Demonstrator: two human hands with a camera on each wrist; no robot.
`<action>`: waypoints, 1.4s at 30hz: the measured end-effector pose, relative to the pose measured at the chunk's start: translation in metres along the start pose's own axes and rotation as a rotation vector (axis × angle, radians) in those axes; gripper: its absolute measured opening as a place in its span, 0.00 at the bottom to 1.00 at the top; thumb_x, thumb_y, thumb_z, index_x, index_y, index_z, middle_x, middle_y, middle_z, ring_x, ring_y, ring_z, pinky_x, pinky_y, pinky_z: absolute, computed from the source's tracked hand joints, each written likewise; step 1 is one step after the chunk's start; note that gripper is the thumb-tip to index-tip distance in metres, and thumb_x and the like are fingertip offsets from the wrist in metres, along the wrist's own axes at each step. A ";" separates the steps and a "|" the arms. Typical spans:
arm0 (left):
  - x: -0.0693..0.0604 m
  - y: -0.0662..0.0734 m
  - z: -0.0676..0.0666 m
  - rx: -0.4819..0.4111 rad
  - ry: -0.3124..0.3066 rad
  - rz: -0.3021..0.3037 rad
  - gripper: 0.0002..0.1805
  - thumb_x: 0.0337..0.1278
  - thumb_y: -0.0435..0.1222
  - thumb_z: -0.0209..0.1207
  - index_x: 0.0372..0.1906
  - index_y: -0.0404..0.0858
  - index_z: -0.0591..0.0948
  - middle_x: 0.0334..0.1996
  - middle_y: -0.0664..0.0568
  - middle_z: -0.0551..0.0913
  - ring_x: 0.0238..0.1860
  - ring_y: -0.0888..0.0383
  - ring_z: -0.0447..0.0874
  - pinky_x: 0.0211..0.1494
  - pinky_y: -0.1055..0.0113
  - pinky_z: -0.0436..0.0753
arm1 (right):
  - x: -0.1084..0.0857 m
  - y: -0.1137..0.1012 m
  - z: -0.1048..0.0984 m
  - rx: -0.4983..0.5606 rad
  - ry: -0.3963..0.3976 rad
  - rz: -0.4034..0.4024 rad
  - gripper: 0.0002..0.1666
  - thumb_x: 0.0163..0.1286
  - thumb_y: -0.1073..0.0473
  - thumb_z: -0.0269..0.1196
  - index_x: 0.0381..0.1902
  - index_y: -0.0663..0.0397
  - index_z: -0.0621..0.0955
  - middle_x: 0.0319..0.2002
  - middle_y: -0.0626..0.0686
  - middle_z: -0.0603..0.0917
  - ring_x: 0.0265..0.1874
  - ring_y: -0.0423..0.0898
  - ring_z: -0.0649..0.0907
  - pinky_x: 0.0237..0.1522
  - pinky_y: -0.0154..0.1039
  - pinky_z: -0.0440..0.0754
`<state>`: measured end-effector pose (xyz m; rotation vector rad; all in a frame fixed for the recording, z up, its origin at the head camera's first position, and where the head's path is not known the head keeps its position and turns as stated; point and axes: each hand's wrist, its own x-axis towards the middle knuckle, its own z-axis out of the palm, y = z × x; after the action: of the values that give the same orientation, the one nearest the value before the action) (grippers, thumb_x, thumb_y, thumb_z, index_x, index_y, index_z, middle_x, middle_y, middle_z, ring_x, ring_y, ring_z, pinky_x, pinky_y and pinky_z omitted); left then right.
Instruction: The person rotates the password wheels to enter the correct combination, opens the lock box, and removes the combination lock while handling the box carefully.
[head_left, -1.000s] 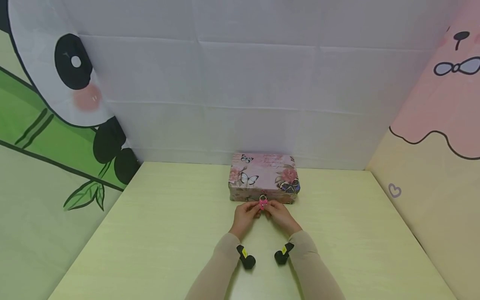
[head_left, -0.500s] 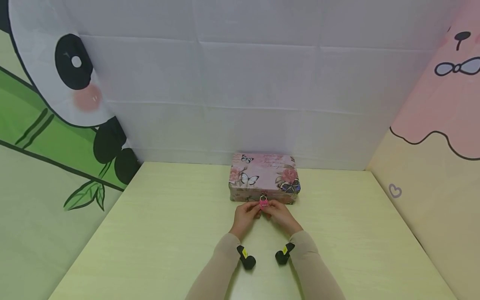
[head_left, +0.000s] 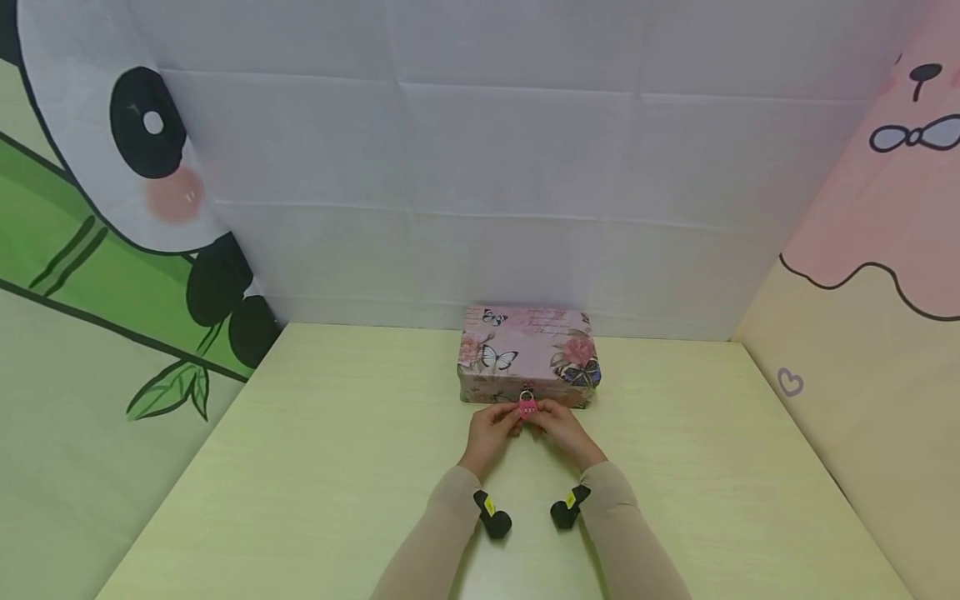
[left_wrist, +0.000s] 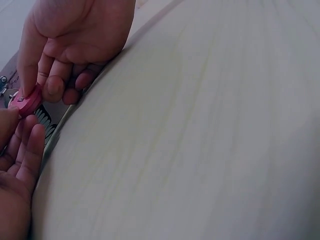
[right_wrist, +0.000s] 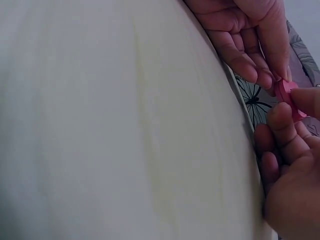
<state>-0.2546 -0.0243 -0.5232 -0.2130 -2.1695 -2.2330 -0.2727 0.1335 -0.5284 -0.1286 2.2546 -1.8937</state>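
Observation:
A pink combination padlock (head_left: 528, 409) hangs by its metal shackle at the latch on the front of a pink box (head_left: 528, 342) with flowers and butterflies. My left hand (head_left: 491, 433) pinches the padlock's left side, and my right hand (head_left: 566, 433) pinches its right side. In the left wrist view, a thumb and fingers from each hand meet on the padlock (left_wrist: 29, 101). From the right wrist, the padlock (right_wrist: 285, 92) shows between the fingertips, which partly cover it. Too small to read are the digits on its dials.
The box stands at the back of a pale yellow table (head_left: 337, 467), near the white cloth backdrop (head_left: 510, 167). Cartoon-printed side walls border the table left and right. A small black device is strapped to each wrist, over beige sleeves.
The padlock has turned slightly between my fingers, so its front with the row of dials shows more plainly. Both hands stay almost where they were, and the box has not moved.

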 end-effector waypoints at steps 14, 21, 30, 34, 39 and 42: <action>-0.002 0.005 0.001 0.015 0.005 0.009 0.10 0.67 0.23 0.57 0.45 0.16 0.80 0.36 0.26 0.84 0.31 0.47 0.85 0.36 0.67 0.87 | 0.001 0.003 0.000 0.013 -0.007 -0.020 0.10 0.76 0.62 0.57 0.38 0.67 0.77 0.25 0.51 0.74 0.29 0.46 0.72 0.36 0.36 0.69; -0.001 0.003 0.002 0.005 0.016 0.014 0.10 0.66 0.22 0.57 0.44 0.15 0.80 0.36 0.30 0.85 0.32 0.48 0.86 0.36 0.67 0.88 | 0.002 0.003 0.001 -0.021 0.000 -0.020 0.11 0.75 0.61 0.58 0.36 0.66 0.77 0.23 0.50 0.74 0.28 0.45 0.72 0.36 0.37 0.68; 0.000 0.000 0.002 -0.010 0.013 0.013 0.10 0.66 0.22 0.57 0.44 0.15 0.80 0.35 0.29 0.85 0.31 0.51 0.85 0.36 0.68 0.87 | 0.001 0.002 0.001 -0.055 0.029 -0.041 0.13 0.76 0.61 0.56 0.30 0.61 0.75 0.21 0.49 0.73 0.27 0.45 0.72 0.36 0.37 0.68; 0.000 0.000 0.002 -0.013 0.013 0.006 0.10 0.66 0.23 0.57 0.45 0.15 0.80 0.36 0.30 0.85 0.31 0.52 0.85 0.36 0.68 0.87 | 0.002 0.004 0.002 -0.057 0.039 -0.043 0.14 0.76 0.61 0.56 0.28 0.60 0.75 0.21 0.50 0.73 0.27 0.45 0.72 0.36 0.37 0.67; 0.000 0.000 0.002 -0.013 0.012 0.007 0.10 0.66 0.22 0.57 0.45 0.16 0.80 0.36 0.30 0.85 0.31 0.51 0.85 0.36 0.67 0.88 | -0.004 -0.008 0.003 -0.063 0.041 -0.041 0.16 0.76 0.62 0.56 0.29 0.67 0.74 0.21 0.55 0.74 0.28 0.48 0.72 0.36 0.37 0.67; 0.000 -0.001 0.002 -0.012 0.012 0.005 0.10 0.66 0.22 0.57 0.45 0.16 0.80 0.36 0.30 0.85 0.31 0.51 0.85 0.36 0.67 0.88 | -0.003 -0.009 0.003 -0.073 0.039 -0.031 0.15 0.76 0.63 0.55 0.29 0.67 0.74 0.21 0.55 0.73 0.27 0.48 0.72 0.36 0.38 0.67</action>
<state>-0.2550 -0.0225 -0.5237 -0.2048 -2.1475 -2.2390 -0.2697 0.1293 -0.5201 -0.1398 2.3622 -1.8448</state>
